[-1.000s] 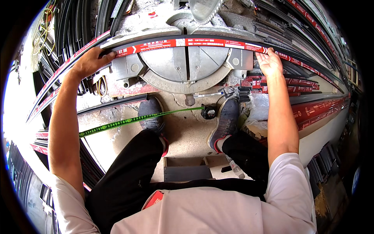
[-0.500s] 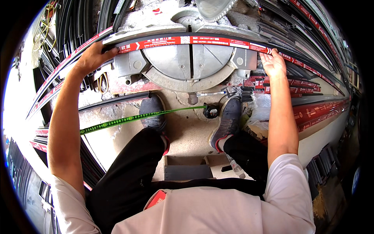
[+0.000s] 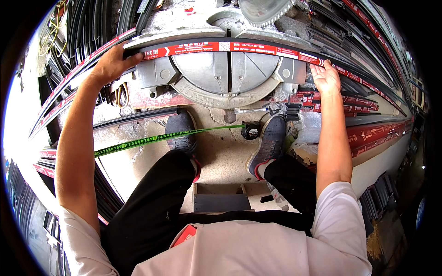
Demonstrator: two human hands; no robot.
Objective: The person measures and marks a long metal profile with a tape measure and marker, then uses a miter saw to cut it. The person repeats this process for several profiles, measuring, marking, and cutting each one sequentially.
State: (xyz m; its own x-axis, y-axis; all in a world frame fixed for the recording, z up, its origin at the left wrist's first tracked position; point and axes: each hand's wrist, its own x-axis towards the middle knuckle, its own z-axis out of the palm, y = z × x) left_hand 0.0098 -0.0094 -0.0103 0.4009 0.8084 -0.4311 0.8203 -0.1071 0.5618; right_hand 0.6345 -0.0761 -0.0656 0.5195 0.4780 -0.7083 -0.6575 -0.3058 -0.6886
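Observation:
A long dark profile bar (image 3: 258, 48) with a red printed film along it lies across the bed of a mitre saw (image 3: 198, 69), against its fence (image 3: 189, 37). My left hand (image 3: 110, 65) is closed round the bar left of the saw's turntable, thumb along the near face. To the right of the turntable, my right hand (image 3: 328, 79) holds the same bar, palm turned up and fingertips at its near edge. The toothed saw blade (image 3: 264, 11) shows above the bed, behind the bar and apart from it. Both ends of the bar curve off toward the sides.
A tape measure (image 3: 250, 130) lies between my shoes, its green blade (image 3: 142, 141) pulled out leftward. Dark profiles (image 3: 99, 27) are stacked at the back left, and red-filmed ones (image 3: 340, 102) at the right. A plastic bottle (image 3: 279, 198) lies by my right leg.
The bar and both hands have shifted very slightly to the right, along with a small shift of the whole view. Both hands keep their hold.

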